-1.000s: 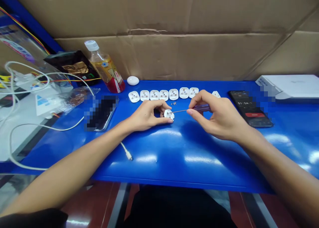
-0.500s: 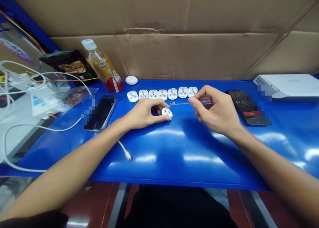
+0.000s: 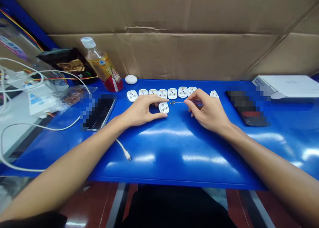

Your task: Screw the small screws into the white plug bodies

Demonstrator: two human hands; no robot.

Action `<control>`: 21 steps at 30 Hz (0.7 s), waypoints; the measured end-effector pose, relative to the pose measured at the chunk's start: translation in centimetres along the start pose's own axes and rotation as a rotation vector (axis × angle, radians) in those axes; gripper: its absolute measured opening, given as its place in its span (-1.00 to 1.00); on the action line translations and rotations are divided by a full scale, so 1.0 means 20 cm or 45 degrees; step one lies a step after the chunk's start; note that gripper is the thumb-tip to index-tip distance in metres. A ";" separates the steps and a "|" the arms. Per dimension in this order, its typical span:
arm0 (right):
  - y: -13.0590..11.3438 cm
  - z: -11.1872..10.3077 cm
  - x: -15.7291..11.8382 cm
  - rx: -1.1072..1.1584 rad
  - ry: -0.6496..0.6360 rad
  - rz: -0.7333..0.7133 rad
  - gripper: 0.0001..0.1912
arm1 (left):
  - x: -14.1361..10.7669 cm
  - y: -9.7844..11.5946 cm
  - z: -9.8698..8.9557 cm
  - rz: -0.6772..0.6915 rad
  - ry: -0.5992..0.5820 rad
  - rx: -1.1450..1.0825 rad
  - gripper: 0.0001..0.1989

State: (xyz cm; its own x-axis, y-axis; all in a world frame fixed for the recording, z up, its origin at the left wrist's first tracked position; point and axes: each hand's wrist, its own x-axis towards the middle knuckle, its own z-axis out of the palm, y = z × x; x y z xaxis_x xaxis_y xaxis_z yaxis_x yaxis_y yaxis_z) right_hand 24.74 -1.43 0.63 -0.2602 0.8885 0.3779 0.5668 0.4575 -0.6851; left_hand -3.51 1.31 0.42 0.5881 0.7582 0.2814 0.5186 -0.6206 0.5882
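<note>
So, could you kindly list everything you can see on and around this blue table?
Blue table: one, blue, under everything.
Three-pin plug housings: seven, white, in a row near the back.
Separate plug housing: one, white, right of the row.
Held plug housing: one, white, at the left hand.
Screwdriver: one, purple handle, in the right hand's fingers.
Tiny screws: several, count unclear, metallic, below the row.
Phones: two, dark, pixelated, either side of the hands.
Plastic bottle: one, red-labelled, back left.
White cable: one, white, left.
Cardboard sheet: one, brown, behind the table.
Left hand: at the held housing.
Right hand: on the screwdriver.
</note>
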 end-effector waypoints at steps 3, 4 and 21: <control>0.00 0.00 0.00 -0.022 -0.014 0.031 -0.80 | 0.00 0.00 -0.01 0.001 -0.013 0.015 -0.40; 0.00 0.00 0.00 -0.022 -0.019 0.034 -0.80 | 0.00 0.00 -0.01 0.004 -0.017 0.019 -0.41; -0.16 -0.05 -0.06 0.003 0.192 -0.155 -0.85 | 0.01 0.02 0.04 -0.005 0.254 -0.194 -0.54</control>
State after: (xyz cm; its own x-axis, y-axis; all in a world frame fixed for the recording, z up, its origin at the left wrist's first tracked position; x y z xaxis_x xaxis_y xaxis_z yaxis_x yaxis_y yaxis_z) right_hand 24.02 -3.93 2.96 -0.2068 0.8110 0.5472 0.5361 0.5618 -0.6300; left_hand -2.72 1.11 0.09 0.4446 0.7942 0.4142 0.4122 -0.5920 0.6925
